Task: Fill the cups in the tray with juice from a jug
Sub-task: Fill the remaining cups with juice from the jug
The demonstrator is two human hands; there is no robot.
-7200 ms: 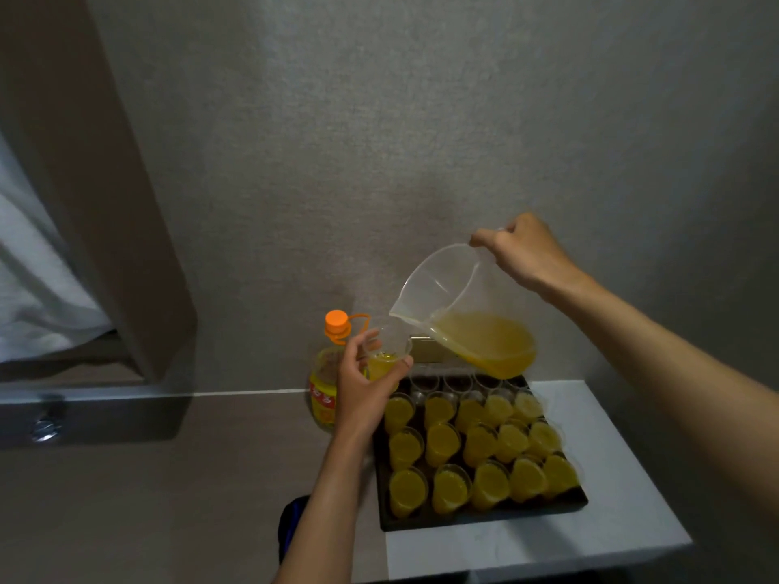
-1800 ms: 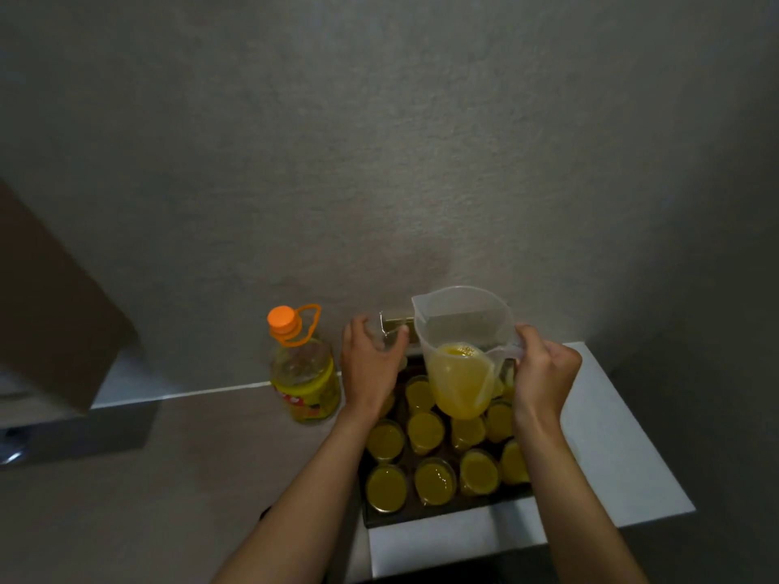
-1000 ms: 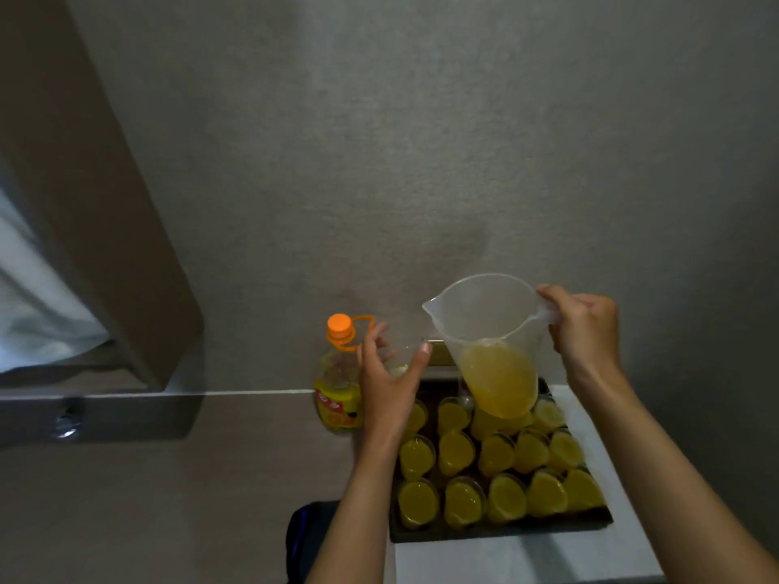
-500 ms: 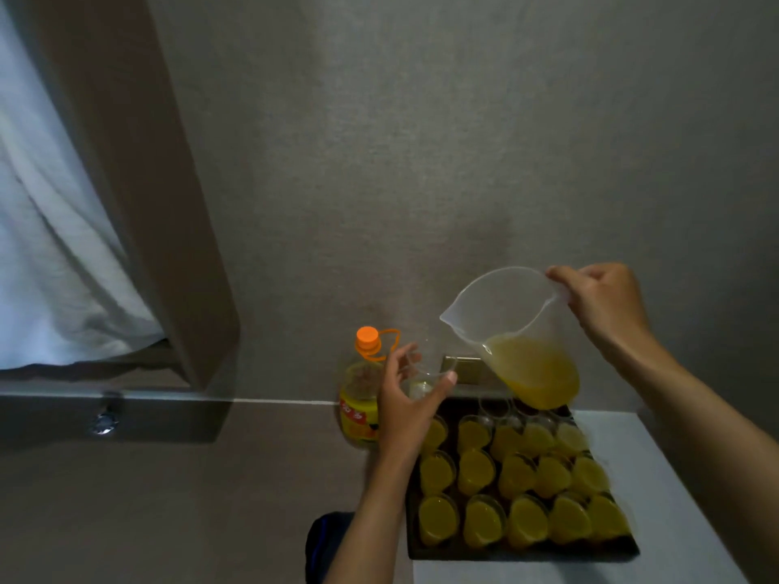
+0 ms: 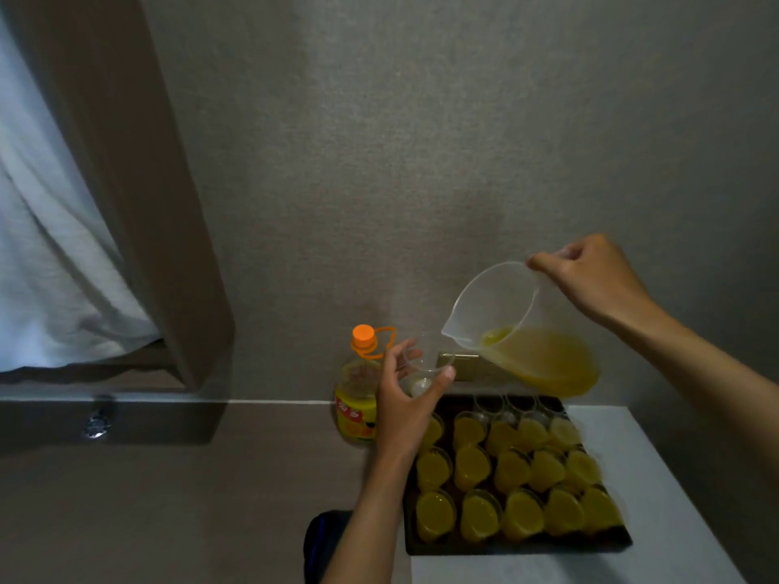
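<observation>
Standing left of tray (image 5: 518,547): juice bottle (image 5: 358,404).

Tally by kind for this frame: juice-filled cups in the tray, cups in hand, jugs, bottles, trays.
juice-filled cups: 15
clear cup, held by the left hand: 1
jug, held by the right hand: 1
orange-capped bottle: 1
black tray: 1
Total: 19
The empty cups in the tray's back row are too dim to count.

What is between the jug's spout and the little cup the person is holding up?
Nothing visible. The jug is tilted by the right hand, and its spout sits just above and right of the clear cup that the left hand holds. Only open air shows in the gap. No juice is crossing it yet.
</observation>
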